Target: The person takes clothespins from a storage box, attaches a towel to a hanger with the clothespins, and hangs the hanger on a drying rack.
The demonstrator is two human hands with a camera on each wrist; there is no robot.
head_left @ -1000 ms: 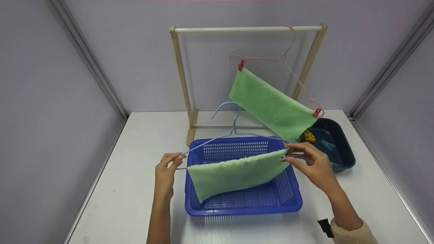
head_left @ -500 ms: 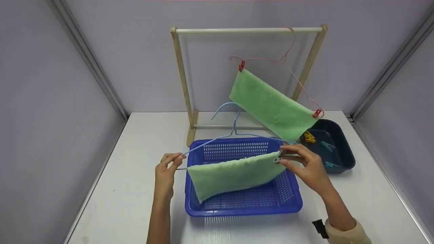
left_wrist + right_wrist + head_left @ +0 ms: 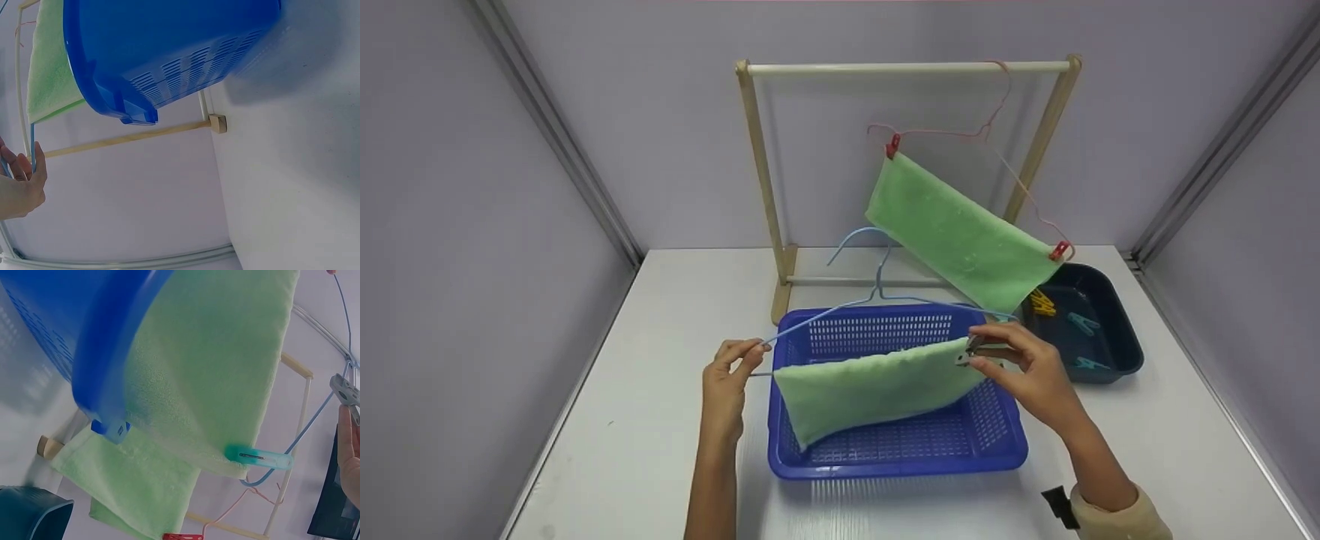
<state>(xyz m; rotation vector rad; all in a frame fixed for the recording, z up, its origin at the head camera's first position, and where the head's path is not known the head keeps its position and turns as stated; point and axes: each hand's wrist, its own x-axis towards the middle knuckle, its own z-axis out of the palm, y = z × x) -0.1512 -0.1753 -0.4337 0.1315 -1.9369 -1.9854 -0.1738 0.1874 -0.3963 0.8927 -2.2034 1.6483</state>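
Observation:
A blue wire hanger [image 3: 840, 304] is held above the basket, with a green towel [image 3: 877, 390] folded over its lower bar. My left hand [image 3: 727, 382] pinches the hanger's left end, beside the towel's edge. Between thumb and fingers, my right hand [image 3: 1031, 371] holds a grey clothespin [image 3: 344, 391] close to the towel's upper edge, right of its middle. Whether the clothespin touches the towel I cannot tell. A teal clothespin [image 3: 259, 457] grips the towel's right corner and the hanger in the right wrist view; my right hand mostly hides it in the head view.
Below the towel stands a blue perforated basket [image 3: 896, 472]. Behind it, a wooden rack [image 3: 907, 68] carries a pink hanger [image 3: 945, 133], tilted, with another green towel [image 3: 960, 232] fixed by red clothespins [image 3: 892, 145]. A dark tray [image 3: 1125, 337] at right contains yellow and teal clothespins [image 3: 1082, 324].
My right hand has moved left along the towel's upper edge with the grey clothespin, away from the right corner. My left hand and the blue hanger have stayed in place.

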